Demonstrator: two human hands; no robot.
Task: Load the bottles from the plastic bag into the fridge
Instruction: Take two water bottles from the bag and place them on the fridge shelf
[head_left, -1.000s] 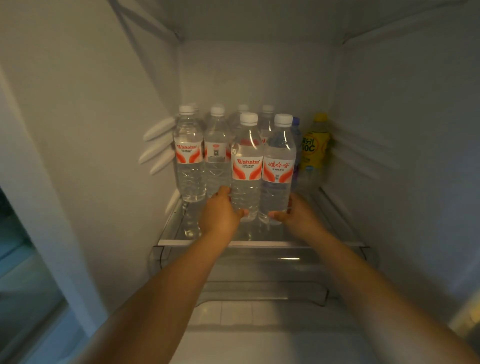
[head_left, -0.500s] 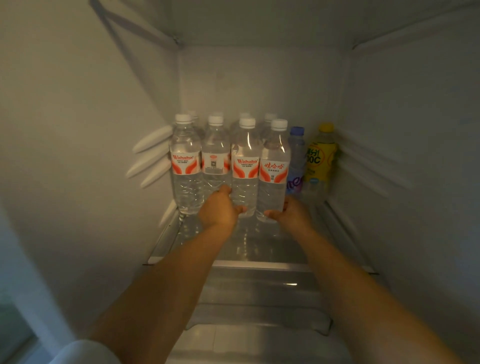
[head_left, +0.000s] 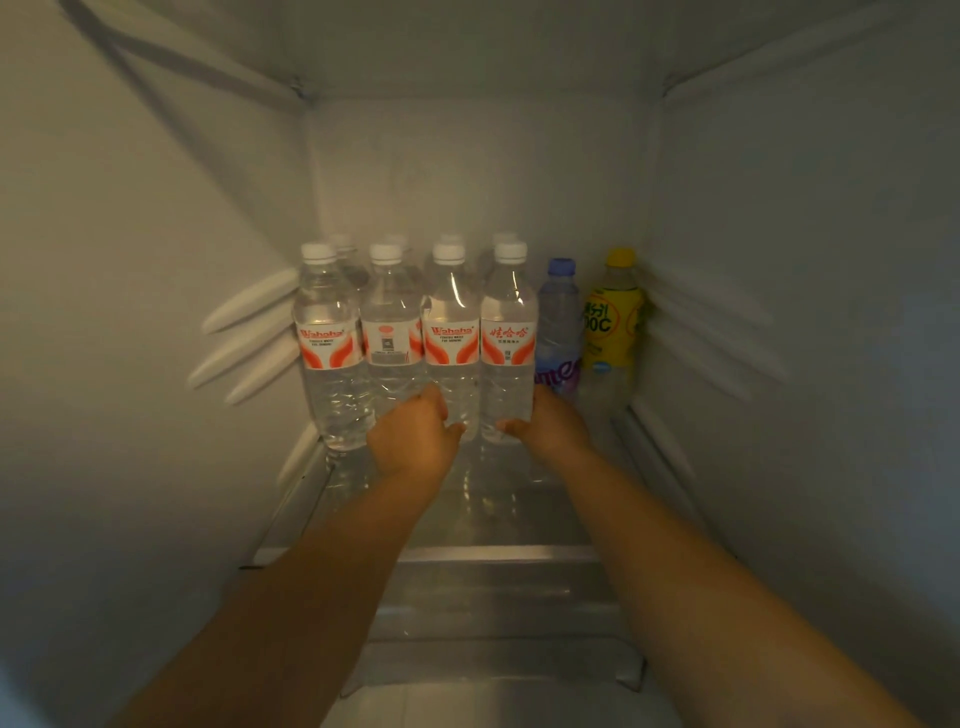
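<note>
Inside the fridge, clear water bottles with red-and-white labels stand in two rows on a glass shelf (head_left: 498, 519). My left hand (head_left: 413, 441) grips the base of the third front-row bottle (head_left: 451, 332). My right hand (head_left: 550, 428) grips the base of the fourth front-row bottle (head_left: 508, 332). Both bottles stand upright, level with the two front bottles to their left (head_left: 327, 338). A back row of similar bottles is mostly hidden behind them. The plastic bag is out of view.
A blue-capped bottle (head_left: 560, 322) and a yellow drink bottle (head_left: 613, 322) stand at the right end of the shelf, near the right wall. White rail ribs (head_left: 249, 332) jut from the left wall. A drawer front (head_left: 493, 654) lies below the shelf.
Both hands have pushed the two held bottles deeper along the shelf, into line with the front-row bottles on the left. The blue-capped bottle has come into fuller view.
</note>
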